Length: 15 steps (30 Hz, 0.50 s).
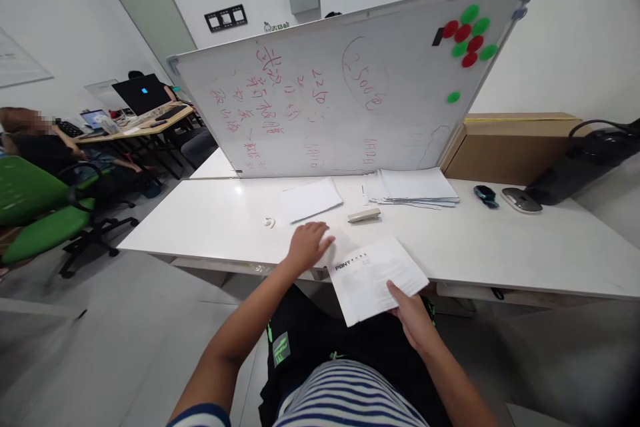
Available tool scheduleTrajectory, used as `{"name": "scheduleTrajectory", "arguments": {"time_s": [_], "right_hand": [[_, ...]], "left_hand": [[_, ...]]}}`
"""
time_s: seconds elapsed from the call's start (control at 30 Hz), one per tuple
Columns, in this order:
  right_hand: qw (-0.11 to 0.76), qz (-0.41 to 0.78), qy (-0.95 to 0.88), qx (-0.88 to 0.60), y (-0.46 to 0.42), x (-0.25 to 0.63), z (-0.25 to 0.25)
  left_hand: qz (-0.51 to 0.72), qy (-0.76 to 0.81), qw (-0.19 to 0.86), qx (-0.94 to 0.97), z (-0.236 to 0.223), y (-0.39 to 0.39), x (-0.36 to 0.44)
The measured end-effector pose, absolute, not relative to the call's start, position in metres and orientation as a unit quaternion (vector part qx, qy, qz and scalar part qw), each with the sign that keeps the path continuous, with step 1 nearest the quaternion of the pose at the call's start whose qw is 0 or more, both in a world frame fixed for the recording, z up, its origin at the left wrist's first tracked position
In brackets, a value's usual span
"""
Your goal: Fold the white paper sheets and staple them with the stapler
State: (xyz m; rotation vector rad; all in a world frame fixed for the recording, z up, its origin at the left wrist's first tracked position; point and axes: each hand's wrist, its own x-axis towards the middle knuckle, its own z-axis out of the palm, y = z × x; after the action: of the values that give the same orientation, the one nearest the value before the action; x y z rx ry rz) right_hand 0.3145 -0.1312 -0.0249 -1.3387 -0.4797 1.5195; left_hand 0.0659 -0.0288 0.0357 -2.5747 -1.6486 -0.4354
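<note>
A striped shirt (345, 400) filled the foreground as a person's right hand (409, 310) clamped the papers (373, 290) at their lower right edge, held over the front of the desk (200, 230). The sheets bore the name "PONY"; the finer print could not be read. The left hand (306, 247), fingers loosely parted, hovered by the upper left corner; whether it touched could not be told. The step looked like handling the sheets; the next move appeared to call for a firm right grip and even edges. Beyond lay a stapler (364, 216), a thin stack (314, 200) and a thick stack (417, 187). Behind stood a whiteboard (410, 80), "2250" and a circled "2500" apparently among its handwriting. Wall lettering (277, 27) beyond was too small to read.
</note>
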Motion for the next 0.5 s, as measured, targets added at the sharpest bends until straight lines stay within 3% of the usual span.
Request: {"name": "scheduleTrajectory", "arguments": {"time_s": [0.27,0.5], "right_hand": [[0.571,0.545,-0.170,-0.589,-0.176,0.333,-0.046],[0.571,0.537,-0.190,-0.591,-0.174,0.333,-0.041]], "left_hand": [[0.026,-0.630,0.029,-0.776,0.023,0.070,0.035],[0.013,-0.637,0.046,-0.769,0.013,0.067,0.034]]}}
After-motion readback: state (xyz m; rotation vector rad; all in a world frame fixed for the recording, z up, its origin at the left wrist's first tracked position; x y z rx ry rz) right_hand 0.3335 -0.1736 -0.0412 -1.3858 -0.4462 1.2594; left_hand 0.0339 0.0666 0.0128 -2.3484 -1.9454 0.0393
